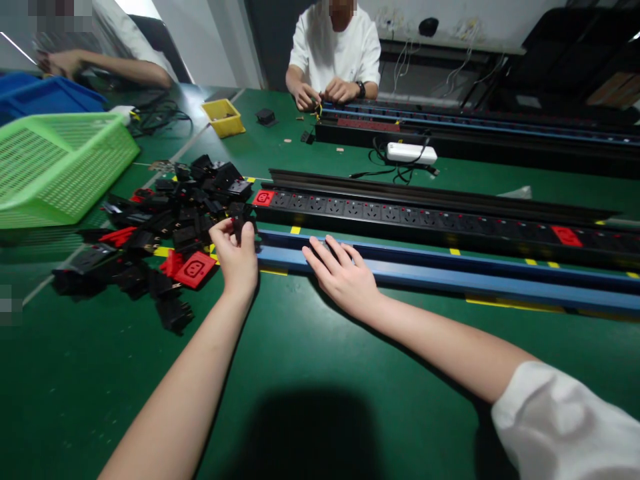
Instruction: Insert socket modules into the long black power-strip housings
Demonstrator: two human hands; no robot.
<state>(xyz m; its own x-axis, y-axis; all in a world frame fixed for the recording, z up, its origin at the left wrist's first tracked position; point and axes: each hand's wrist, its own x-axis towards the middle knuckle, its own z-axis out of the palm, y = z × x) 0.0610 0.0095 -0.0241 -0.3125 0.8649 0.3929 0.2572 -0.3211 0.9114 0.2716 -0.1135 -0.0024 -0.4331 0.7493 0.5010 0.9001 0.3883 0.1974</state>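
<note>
Head view: the left hand pinches a small black socket module between thumb and fingers, just above the end of a long blue channel; a fingertip grip like this probably leaves most of the part uncovered and easy to turn. The right hand is open, palm down with fingers spread, and its fingertips rest on the channel, which seems to stop the light length from sliding or rolling.

The channel lies lengthwise on the green tabletop, running toward the right edge, likely because its length suits that direction and leaves it facing both hands. Beside it, on the side toward the far edge, lies a long black socket strip with red sockets among the black ones, near enough to compare by eye.

Toward the left edge, loose modules sit in a heap next to the left hand, presumably so that picking needs little reach; a red socket lies face up at the side of the heap. Behind it stands a green basket, out of the hands' way, while at the far edge a co-worker in white handles other parts
</note>
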